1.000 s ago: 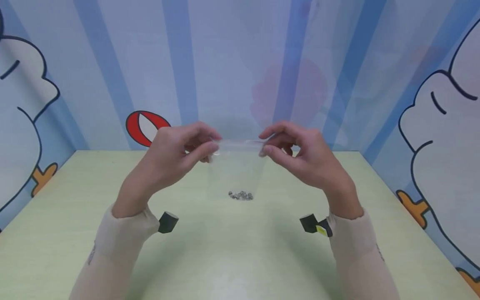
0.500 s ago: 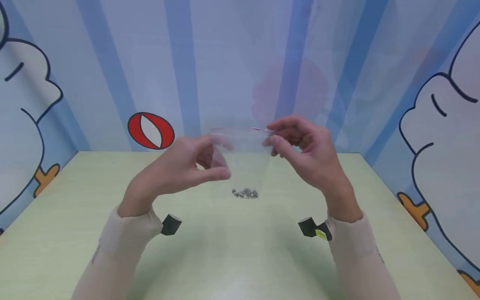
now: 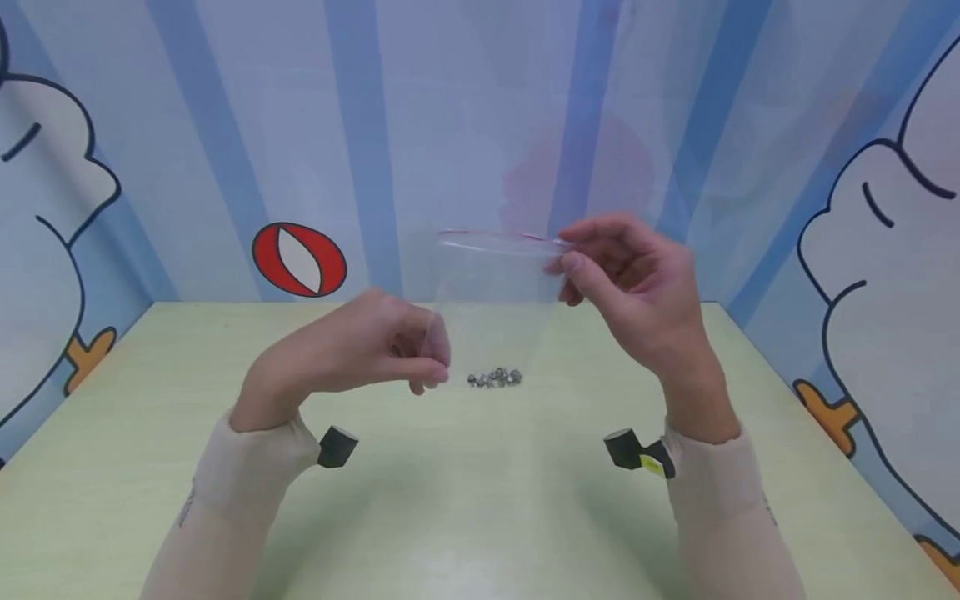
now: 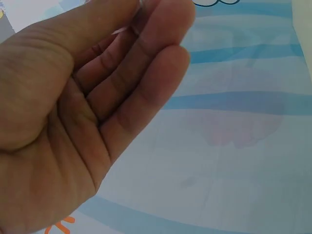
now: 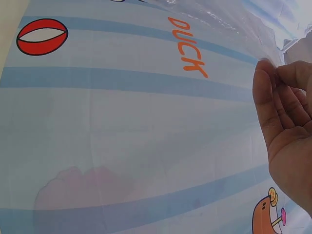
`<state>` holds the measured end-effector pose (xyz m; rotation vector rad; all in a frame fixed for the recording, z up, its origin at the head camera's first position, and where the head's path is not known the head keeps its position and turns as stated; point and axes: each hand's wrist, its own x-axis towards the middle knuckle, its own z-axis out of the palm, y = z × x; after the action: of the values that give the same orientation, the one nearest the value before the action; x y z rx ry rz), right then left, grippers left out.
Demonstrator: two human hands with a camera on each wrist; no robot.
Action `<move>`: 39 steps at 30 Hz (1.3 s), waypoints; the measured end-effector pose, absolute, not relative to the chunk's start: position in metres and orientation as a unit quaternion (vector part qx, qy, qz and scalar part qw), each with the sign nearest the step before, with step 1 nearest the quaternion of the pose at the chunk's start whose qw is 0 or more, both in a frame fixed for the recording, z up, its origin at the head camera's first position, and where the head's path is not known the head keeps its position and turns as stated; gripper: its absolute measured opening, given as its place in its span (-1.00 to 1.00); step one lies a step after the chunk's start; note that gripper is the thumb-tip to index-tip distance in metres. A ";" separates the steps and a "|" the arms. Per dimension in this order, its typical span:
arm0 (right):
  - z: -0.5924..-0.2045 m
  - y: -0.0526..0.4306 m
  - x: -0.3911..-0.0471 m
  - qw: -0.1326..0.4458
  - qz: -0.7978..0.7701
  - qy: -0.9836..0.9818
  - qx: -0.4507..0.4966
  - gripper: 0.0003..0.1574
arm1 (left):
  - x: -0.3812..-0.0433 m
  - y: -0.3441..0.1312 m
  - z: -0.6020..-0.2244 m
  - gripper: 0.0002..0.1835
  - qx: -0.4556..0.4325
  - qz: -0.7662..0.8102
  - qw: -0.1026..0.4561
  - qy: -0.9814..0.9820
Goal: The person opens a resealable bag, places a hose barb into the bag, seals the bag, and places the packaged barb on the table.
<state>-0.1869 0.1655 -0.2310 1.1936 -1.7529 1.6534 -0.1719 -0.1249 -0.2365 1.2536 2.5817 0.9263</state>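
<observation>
A clear zip bag (image 3: 495, 292) with a thin reddish line along its top hangs upright above the table. Small shiny metal pieces (image 3: 495, 378) lie bunched along its bottom, too small to tell their kind. My right hand (image 3: 648, 292) pinches the bag's top right corner between thumb and fingers. Lower down, on the left edge, my left hand (image 3: 360, 343) pinches the plastic, and part of the film covers its fingertips. The right wrist view shows the crinkled bag film (image 5: 234, 24) running into the right hand's pinch; in the left wrist view the fingertips are partly cut off.
A pale yellow-green table (image 3: 480, 517) spreads below both arms. Behind it stands a blue-striped wall (image 3: 465, 125) with a red and white ball picture (image 3: 300, 259). Cartoon figures cover the side walls. A small black block (image 3: 338, 447) sits at the left cuff.
The left hand has let go of the bag's top left corner and now grips lower on its left edge. The right hand has risen slightly rightward, lifting the bag's top.
</observation>
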 end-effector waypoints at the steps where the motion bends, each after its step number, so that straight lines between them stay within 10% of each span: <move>1: -0.230 0.166 -0.186 0.228 0.597 -0.635 0.434 -0.76 | -0.172 -0.125 -0.236 -0.89 0.415 0.308 0.067 0.853; 10: -0.230 0.162 -0.186 0.225 0.590 -0.641 0.435 -0.78 | -0.169 -0.129 -0.235 -0.88 0.427 0.287 0.059 0.855; 25: -0.241 0.148 -0.189 0.159 0.581 -0.669 0.436 -0.76 | -0.170 -0.124 -0.235 -0.95 0.427 0.374 -0.148 0.810; 39: -0.238 0.153 -0.186 0.170 0.565 -0.690 0.418 -0.79 | -0.168 -0.120 -0.235 -0.90 0.420 0.410 -0.143 0.796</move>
<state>-0.1860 0.1531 -0.2382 1.1881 -1.9615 1.6069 -0.1676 -0.1200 -0.2348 1.4567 2.7598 1.4215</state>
